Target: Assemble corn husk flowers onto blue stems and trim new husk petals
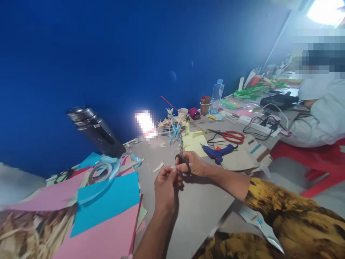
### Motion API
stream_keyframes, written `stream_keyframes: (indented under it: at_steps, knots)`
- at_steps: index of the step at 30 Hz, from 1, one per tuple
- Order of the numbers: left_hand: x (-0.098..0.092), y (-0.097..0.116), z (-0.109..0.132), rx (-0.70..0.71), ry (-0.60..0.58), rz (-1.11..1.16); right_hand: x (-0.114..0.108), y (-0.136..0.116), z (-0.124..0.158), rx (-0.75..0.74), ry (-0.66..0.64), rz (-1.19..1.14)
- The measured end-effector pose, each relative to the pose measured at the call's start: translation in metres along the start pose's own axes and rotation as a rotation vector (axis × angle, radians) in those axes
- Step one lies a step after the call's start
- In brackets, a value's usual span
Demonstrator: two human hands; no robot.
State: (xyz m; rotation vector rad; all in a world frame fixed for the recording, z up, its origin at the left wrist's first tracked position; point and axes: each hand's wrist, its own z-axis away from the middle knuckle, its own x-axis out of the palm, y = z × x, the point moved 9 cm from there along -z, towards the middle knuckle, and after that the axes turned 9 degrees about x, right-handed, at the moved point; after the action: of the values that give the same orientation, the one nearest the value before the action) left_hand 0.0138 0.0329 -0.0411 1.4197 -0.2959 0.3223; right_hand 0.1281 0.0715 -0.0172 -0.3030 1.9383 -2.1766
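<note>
My right hand (pixel 192 163) is closed around black-handled scissors (pixel 181 157), with their blades pointing away from me toward the wall. Close beside it, my left hand (pixel 165 185) is pinched on a small pale piece (pixel 174 167), mostly hidden by the fingertips. The two hands almost touch above the grey table (pixel 199 201). Just beyond the blades stands a bunch of pale paper-like flowers with light-blue stems (pixel 174 129). A cream-coloured strip (pixel 158 167) lies left of my fingers.
Blue and pink paper sheets (pixel 107 201) and a tape roll (pixel 101 172) lie left, near a dark flask (pixel 95 129). To the right are a blue glue gun (pixel 218 153), red-handled scissors (pixel 233 136), a power strip (pixel 258 125) and a seated person's pale sleeve (pixel 318 118).
</note>
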Motion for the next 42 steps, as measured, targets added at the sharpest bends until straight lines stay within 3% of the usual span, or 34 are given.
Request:
stream_keyframes:
  at_steps: [2,6,11,15,18,21,26,29,35,42]
  knots:
    - [-0.003,0.0,-0.002,-0.032,0.005,0.018,0.001,-0.001,-0.001,-0.017,0.002,0.054]
    - [-0.02,0.01,-0.013,0.008,0.079,0.017,-0.01,-0.001,-0.004,-0.04,0.125,0.2]
    - [-0.035,0.016,-0.025,0.054,0.106,0.022,-0.026,-0.014,0.002,-0.005,0.277,0.644]
    - [-0.037,0.013,-0.027,0.049,0.109,0.027,-0.03,-0.018,0.004,0.058,0.261,0.849]
    - [-0.033,0.014,-0.027,0.058,0.064,0.035,-0.026,-0.021,0.004,-0.015,0.238,0.985]
    - [-0.04,0.022,-0.028,0.092,0.093,0.011,-0.023,-0.026,0.004,-0.119,0.25,1.091]
    - [-0.067,0.047,-0.034,0.192,0.238,-0.058,-0.023,-0.031,0.008,-0.137,0.265,1.139]
    - [-0.073,0.055,-0.036,0.16,0.256,-0.166,-0.019,-0.032,0.016,-0.146,0.226,1.132]
    - [-0.061,0.058,-0.054,0.086,0.172,-0.526,-0.011,-0.004,0.04,-0.157,0.051,1.275]
    - [-0.051,0.056,-0.083,0.085,0.141,-0.665,-0.025,0.012,0.057,-0.039,0.041,1.173]
